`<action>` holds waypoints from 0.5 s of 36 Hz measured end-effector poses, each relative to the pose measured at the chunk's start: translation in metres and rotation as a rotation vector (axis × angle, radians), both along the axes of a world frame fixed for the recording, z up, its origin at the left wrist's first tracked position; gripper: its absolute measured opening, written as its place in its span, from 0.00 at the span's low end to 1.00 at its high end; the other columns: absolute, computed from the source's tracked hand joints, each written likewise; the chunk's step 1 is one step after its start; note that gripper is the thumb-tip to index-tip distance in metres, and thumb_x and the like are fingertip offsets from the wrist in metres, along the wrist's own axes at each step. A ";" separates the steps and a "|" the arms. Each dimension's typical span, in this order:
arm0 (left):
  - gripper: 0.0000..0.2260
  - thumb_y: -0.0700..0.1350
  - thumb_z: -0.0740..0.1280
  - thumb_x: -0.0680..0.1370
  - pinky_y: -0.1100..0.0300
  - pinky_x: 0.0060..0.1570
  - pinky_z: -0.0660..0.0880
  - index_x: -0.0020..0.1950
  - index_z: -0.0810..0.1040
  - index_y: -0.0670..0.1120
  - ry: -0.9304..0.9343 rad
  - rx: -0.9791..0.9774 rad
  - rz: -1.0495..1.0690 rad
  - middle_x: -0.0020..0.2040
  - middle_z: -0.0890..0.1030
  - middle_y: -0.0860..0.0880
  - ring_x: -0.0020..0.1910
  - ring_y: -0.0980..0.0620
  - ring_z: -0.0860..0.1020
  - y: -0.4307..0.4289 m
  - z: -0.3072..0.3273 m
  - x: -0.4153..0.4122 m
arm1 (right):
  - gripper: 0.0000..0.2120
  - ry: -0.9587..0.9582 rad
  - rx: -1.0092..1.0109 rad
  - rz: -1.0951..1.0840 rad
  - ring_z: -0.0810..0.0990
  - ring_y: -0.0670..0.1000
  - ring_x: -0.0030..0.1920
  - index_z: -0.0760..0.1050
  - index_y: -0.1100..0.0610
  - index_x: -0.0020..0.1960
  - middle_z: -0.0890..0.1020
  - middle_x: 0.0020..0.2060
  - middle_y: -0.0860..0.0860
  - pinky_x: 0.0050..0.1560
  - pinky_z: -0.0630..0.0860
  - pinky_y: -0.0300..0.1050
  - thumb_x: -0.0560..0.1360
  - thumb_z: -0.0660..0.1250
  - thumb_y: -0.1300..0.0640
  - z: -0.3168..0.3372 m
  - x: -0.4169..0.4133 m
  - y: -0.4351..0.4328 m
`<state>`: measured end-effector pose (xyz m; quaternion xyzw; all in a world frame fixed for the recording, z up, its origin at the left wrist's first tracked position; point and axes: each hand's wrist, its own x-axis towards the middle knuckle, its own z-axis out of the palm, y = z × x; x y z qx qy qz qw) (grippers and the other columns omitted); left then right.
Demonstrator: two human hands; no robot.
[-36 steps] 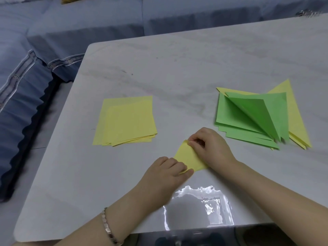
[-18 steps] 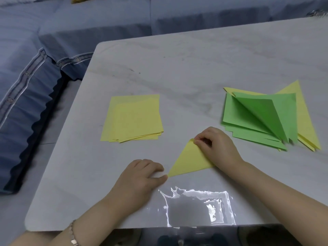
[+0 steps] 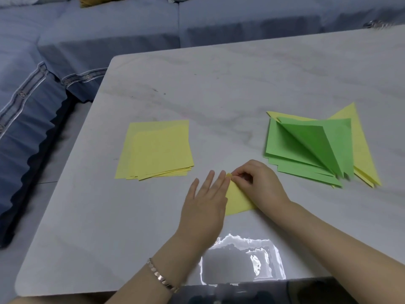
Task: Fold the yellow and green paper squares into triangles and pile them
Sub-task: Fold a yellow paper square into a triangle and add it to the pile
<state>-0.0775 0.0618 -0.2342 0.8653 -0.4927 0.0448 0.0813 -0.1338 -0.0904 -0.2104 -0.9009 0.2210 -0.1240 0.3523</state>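
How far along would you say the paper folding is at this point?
Done: a pile of folded green and yellow triangles lies on the right. In hand: one yellow triangle, its top corner pinched by the right hand while the left hand presses it flat. Left: the stack of yellow squares, unfolded; no unfolded green paper shows.

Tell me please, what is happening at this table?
A person is folding a yellow sheet into a triangle. The right hand pinches its top corner, and the left hand lies flat on its left part. A stack of unfolded yellow squares lies to the left; a pile of folded green and yellow triangles lies to the right.
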 end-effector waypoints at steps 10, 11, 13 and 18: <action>0.20 0.46 0.49 0.79 0.49 0.61 0.60 0.64 0.75 0.47 0.011 0.015 -0.002 0.67 0.74 0.51 0.66 0.47 0.73 -0.001 -0.002 0.001 | 0.12 -0.134 -0.484 0.189 0.75 0.52 0.48 0.80 0.59 0.48 0.80 0.45 0.52 0.49 0.69 0.44 0.73 0.60 0.56 -0.014 -0.052 0.043; 0.20 0.46 0.50 0.79 0.49 0.61 0.60 0.64 0.75 0.47 0.016 0.022 -0.003 0.67 0.74 0.50 0.66 0.47 0.73 -0.001 -0.002 0.001 | 0.12 -0.147 -0.514 0.202 0.74 0.52 0.49 0.80 0.60 0.48 0.81 0.46 0.52 0.51 0.68 0.44 0.74 0.60 0.56 -0.016 -0.057 0.045; 0.20 0.46 0.47 0.80 0.49 0.61 0.60 0.65 0.74 0.47 0.029 0.037 -0.007 0.67 0.73 0.50 0.66 0.48 0.72 -0.001 -0.002 0.001 | 0.13 -0.167 -0.563 0.210 0.75 0.52 0.51 0.81 0.60 0.49 0.82 0.47 0.52 0.52 0.69 0.45 0.74 0.60 0.55 -0.018 -0.064 0.046; 0.27 0.47 0.37 0.82 0.49 0.62 0.60 0.66 0.72 0.46 0.065 0.086 0.019 0.68 0.73 0.50 0.66 0.48 0.72 0.000 0.000 0.001 | 0.14 -0.145 -0.646 0.192 0.80 0.53 0.49 0.82 0.58 0.47 0.83 0.46 0.50 0.54 0.69 0.47 0.74 0.59 0.54 -0.015 -0.076 0.040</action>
